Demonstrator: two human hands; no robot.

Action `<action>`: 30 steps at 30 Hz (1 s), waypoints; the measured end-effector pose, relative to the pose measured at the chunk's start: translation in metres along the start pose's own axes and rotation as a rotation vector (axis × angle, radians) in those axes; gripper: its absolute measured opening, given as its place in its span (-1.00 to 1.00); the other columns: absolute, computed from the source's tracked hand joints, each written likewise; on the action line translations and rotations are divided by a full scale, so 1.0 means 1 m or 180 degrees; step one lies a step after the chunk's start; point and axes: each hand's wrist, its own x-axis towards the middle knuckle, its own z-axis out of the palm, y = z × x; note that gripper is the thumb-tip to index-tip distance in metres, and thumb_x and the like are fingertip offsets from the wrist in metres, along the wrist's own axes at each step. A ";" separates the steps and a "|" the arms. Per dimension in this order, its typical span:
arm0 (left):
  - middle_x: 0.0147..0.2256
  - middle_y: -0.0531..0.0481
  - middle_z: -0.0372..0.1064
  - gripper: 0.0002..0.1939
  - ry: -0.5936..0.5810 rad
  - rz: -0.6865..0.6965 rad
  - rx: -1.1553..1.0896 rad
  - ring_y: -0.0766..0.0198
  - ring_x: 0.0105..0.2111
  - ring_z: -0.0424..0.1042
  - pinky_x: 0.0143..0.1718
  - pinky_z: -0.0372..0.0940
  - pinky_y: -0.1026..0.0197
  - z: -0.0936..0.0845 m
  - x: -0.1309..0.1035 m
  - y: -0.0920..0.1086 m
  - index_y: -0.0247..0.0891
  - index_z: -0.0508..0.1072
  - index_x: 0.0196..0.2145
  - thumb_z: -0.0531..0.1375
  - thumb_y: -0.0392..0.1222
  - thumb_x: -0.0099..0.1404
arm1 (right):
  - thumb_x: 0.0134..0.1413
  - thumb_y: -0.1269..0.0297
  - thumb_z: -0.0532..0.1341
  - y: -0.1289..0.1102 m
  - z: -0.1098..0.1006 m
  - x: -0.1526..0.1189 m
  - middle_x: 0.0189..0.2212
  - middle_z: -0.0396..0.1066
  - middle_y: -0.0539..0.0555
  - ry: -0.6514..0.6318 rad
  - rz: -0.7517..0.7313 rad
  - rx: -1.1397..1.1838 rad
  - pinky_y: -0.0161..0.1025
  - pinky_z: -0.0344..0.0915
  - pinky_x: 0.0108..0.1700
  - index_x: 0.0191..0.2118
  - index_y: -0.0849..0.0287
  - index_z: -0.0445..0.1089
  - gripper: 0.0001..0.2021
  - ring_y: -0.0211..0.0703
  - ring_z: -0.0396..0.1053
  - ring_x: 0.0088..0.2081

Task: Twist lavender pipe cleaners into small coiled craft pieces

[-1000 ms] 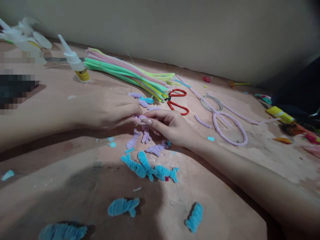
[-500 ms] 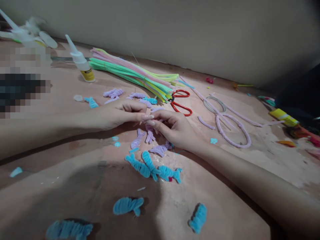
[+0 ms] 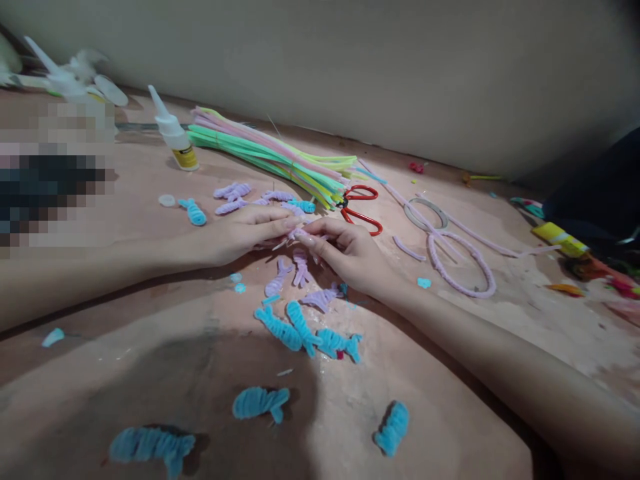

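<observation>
My left hand (image 3: 245,233) and my right hand (image 3: 350,250) meet at the middle of the view, with fingertips pinched on a small lilac pipe cleaner piece (image 3: 296,235). My fingers cover most of it. Just below them lie lilac pipe cleaner fish (image 3: 278,278), and nearer to me a cluster of blue pipe cleaner fish (image 3: 277,328). More lilac twisted pieces (image 3: 233,191) rest beyond my left hand, beside a single blue fish (image 3: 193,212). Red-handled scissors (image 3: 363,215) lie past my right hand, their blades hidden under a pipe cleaner bundle (image 3: 270,157).
A glue bottle (image 3: 178,143) stands at the back left. To the right are a grey ring (image 3: 407,217), a lilac loop (image 3: 491,283) and a yellow object (image 3: 560,240). Separate blue pieces (image 3: 393,428) lie along the front. A wall (image 3: 350,67) borders the back.
My left fingers have shifted slightly, so more of the lilac piece shows between my fingertips. The whole view has moved a little; the things on the surface keep their places.
</observation>
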 end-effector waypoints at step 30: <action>-0.58 0.12 0.04 -0.51 0.0170 0.0077 0.0129 0.36 -0.59 -0.01 -0.55 -0.09 0.19 -0.006 0.002 -0.002 -0.19 0.24 -0.47 0.16 0.24 0.41 | 0.41 -0.07 0.19 0.002 -0.002 0.003 -0.45 0.24 -0.08 -0.0176 0.0294 0.0156 -0.34 0.15 -0.44 -0.13 0.17 0.41 -0.65 -0.36 0.18 -0.46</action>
